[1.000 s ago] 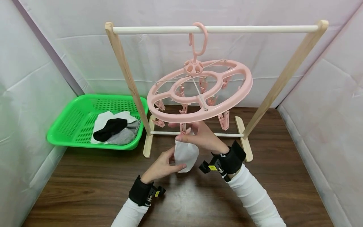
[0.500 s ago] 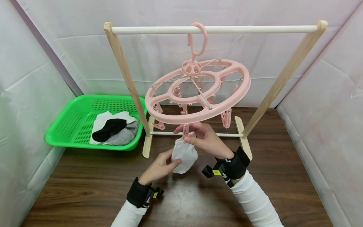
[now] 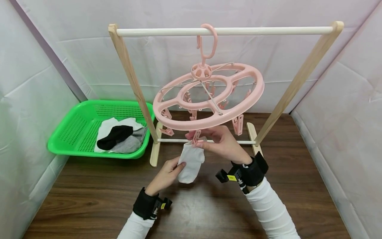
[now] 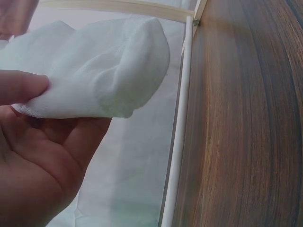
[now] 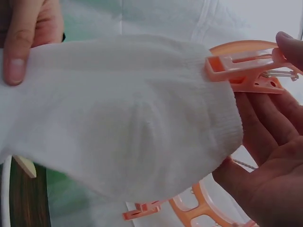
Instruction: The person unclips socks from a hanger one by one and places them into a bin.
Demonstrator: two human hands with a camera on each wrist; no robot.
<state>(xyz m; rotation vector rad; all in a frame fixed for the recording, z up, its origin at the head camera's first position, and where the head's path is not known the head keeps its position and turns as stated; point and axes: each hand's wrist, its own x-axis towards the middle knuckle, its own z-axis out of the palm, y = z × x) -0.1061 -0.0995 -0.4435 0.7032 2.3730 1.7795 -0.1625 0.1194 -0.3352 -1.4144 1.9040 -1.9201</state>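
A white sock point(image 3: 191, 162) hangs below the front rim of a pink drying hanger point(image 3: 185, 125). My left hand point(image 3: 167, 174) pinches its side; in the left wrist view the thumb lies on top of the fabric point(image 4: 90, 71), with fingers beneath. Above it, my right hand point(image 3: 222, 141) holds a pink clothespin point(image 3: 196, 136). From the right wrist, this peg point(image 5: 246, 71) sits at the ribbed cuff of the sock point(image 5: 137, 113), my thumb on its handle end and fingers behind. How far its tips bite over the cuff is partly unclear.
A green basket point(image 3: 65, 129) at left holds a black sock point(image 3: 114, 137), grey cloth point(image 3: 128, 144) and white cloth point(image 3: 104, 127). The hanger hooks over a white bar point(image 3: 268, 31) between wooden posts point(image 3: 301, 79). Other pegs point(image 3: 237, 124) dangle from the ring.
The ring has shifted slightly left and turned a little. The sock now slants down-left, its lower end swung left with my left hand. My right hand has moved slightly right, with the clothespin at the cuff.
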